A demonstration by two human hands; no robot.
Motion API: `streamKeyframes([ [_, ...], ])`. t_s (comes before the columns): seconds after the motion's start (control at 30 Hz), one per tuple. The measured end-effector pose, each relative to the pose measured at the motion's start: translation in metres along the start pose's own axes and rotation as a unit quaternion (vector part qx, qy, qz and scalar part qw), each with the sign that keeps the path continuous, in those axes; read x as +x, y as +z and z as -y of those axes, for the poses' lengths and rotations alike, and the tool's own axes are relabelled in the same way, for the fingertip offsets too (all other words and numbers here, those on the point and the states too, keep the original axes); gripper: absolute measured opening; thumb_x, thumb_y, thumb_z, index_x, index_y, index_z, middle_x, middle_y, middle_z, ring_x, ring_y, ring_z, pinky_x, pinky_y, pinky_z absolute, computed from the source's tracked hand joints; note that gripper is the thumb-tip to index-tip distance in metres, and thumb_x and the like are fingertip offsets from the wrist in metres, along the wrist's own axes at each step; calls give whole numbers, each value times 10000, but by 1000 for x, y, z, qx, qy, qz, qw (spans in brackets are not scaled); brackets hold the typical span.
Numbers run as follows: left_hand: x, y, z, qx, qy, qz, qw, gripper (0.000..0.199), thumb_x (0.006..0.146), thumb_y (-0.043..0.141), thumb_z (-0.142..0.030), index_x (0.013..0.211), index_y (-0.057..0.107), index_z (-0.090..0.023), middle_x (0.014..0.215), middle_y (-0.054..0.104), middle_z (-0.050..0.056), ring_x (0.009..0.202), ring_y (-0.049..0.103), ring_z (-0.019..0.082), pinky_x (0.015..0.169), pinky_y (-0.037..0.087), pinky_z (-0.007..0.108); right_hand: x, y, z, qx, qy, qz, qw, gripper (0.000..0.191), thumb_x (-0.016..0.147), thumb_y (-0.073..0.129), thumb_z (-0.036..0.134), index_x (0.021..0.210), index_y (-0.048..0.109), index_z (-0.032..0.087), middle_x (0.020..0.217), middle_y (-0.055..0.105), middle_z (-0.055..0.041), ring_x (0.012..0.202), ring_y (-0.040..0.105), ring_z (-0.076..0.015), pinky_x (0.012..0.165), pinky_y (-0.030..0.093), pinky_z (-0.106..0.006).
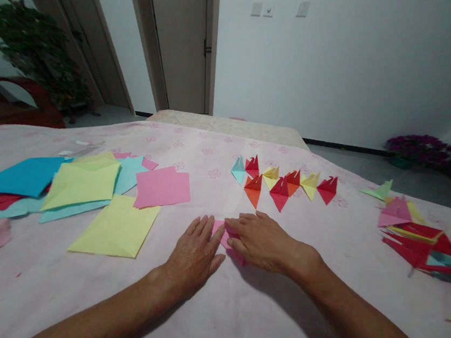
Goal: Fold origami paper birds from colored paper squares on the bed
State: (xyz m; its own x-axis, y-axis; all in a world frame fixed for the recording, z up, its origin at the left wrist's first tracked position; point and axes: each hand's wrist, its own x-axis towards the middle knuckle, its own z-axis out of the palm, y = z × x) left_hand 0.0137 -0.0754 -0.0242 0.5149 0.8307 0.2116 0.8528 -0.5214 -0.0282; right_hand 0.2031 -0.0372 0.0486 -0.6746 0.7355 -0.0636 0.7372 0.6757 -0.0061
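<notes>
Head view showed the small pink paper (224,240) lying on the cloth-covered tabletop (200,318) in front of you, partly hidden beneath both hands. The grip of your left hand (194,258) lay palm down at the paper's left edge, fingers extended close together, thumb spread to the side. The grip of your right hand (264,241) was flattened over the paper's right part, palm down, fingers stretched leftward. Just beyond your hands, a cluster of paper birds (282,194) was set out. To your left you had overlapping colored sheets (83,182), with a pink sheet (162,186) near your left fingertips; to your right, a pile of folded paper (415,250).
</notes>
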Motion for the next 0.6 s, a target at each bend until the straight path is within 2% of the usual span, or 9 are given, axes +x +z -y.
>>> streamKeyframes([
  [0.03,0,0,0,0,-3,1,1000,600,917,555,-409,1437,442,-132,1472,448,233,1377,413,355,1122,339,511,-1,2,9,-12,-6,-1,1000,381,969,443,369,1258,620,195,1205,685,-118,1141,608,-275,1006,414,-462],
  [0.1,-1,0,0,1,-5,7,1000,601,913,560,-402,1437,444,-130,1485,436,224,1388,400,350,1125,338,502,-5,10,23,-39,32,-21,999,493,982,408,447,1332,561,135,1314,610,-174,1236,536,-322,1078,332,-542],
  [0.17,-1,0,1,4,-6,15,1000,612,917,546,-421,1436,445,-113,1497,420,220,1400,383,344,1135,322,501,-11,21,33,-52,56,-27,997,587,981,379,517,1370,524,101,1407,529,-194,1316,457,-350,1116,272,-575],
  [0.27,-3,-1,1,10,-19,27,999,642,935,486,-480,1428,448,-71,1507,402,221,1409,366,341,1152,280,520,-22,35,34,-57,76,-35,995,637,980,359,543,1432,451,104,1485,448,-176,1352,410,-357,1134,221,-607],
  [0.37,-6,-4,4,19,-37,38,998,664,941,453,-504,1427,445,-52,1509,399,223,1405,369,346,1154,256,537,-33,42,26,-74,108,-24,991,635,961,430,523,1440,442,107,1498,427,-181,1362,395,-367,1133,195,-627],
  [0.5,-3,-13,16,26,-54,45,997,601,954,442,-471,1397,483,-67,1484,438,220,1377,411,344,1132,276,545,-52,31,11,-92,189,-2,978,580,938,503,461,1360,530,65,1428,497,-225,1308,445,-385,1117,206,-621],
  [0.6,8,-27,28,1,-54,61,997,444,979,409,-392,1272,596,-116,1349,590,195,1243,553,321,1054,378,514,-69,8,15,-54,207,-35,976,474,917,529,425,1257,609,105,1358,561,-201,1211,522,-354,1054,321,-555],
])
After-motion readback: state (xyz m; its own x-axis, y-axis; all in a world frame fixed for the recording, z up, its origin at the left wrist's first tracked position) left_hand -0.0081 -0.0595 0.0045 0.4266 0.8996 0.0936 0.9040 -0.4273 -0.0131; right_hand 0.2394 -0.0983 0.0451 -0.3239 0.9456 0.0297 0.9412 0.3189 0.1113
